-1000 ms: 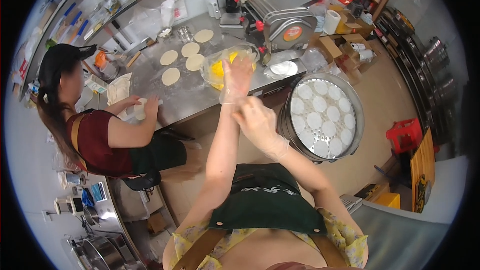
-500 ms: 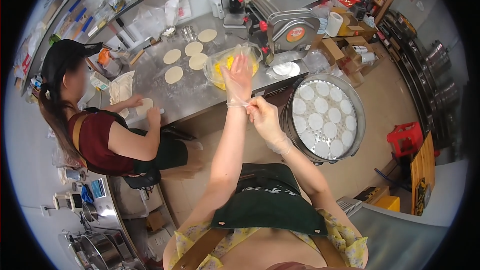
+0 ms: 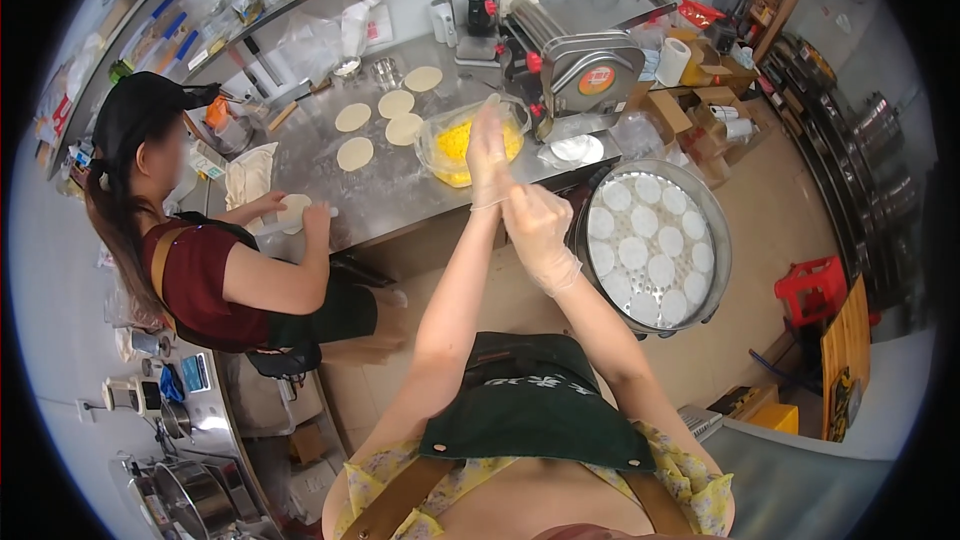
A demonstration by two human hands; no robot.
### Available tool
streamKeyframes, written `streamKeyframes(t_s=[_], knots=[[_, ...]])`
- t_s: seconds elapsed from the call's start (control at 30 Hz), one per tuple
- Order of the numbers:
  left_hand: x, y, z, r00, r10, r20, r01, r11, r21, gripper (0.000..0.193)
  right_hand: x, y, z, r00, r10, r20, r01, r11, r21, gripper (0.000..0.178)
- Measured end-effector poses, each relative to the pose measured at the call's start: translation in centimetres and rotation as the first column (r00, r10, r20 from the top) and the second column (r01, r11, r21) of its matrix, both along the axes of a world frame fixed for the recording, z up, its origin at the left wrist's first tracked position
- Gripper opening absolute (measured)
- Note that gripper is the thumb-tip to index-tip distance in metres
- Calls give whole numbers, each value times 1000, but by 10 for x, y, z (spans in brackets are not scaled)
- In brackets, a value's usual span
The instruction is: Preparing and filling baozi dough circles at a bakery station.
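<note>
My left hand wears a clear plastic glove and stretches upward, fingers extended, in front of a clear bowl of chopped yellow filling. It holds nothing. My right hand, also in a clear glove, is closed at the left wrist, with its fingers gripping the cuff of the left glove; part of that grip is hidden. Both hands are above the near edge of a steel table. Several flat dough rounds lie to the left of the bowl.
A round steamer lined with several white paper discs stands to the right. Behind it are a dough-rolling machine and open cardboard boxes. At the left, a co-worker handles a dough round. A red stool stands farther right.
My left hand has turned more edge-on. My right hand has risen against the left wrist, its knuckles now upward. The whole view has shifted slightly.
</note>
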State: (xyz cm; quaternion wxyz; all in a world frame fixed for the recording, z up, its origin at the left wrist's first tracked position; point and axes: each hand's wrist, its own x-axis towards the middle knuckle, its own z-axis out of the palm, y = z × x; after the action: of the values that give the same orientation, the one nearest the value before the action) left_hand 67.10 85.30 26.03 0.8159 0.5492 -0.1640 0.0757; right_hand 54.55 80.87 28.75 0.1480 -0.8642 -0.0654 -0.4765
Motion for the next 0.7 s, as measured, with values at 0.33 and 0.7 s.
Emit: streamKeyframes(t_s=[0.33, 0.7], knots=[[-5, 16, 8, 971, 20, -237, 6, 994, 109, 57, -12, 20, 8, 923, 381, 46, -384, 917, 111, 21], [10, 34, 6, 764, -645, -9, 273, 336, -902, 51, -26, 37, 4, 954, 299, -39, -273, 912, 306, 14]])
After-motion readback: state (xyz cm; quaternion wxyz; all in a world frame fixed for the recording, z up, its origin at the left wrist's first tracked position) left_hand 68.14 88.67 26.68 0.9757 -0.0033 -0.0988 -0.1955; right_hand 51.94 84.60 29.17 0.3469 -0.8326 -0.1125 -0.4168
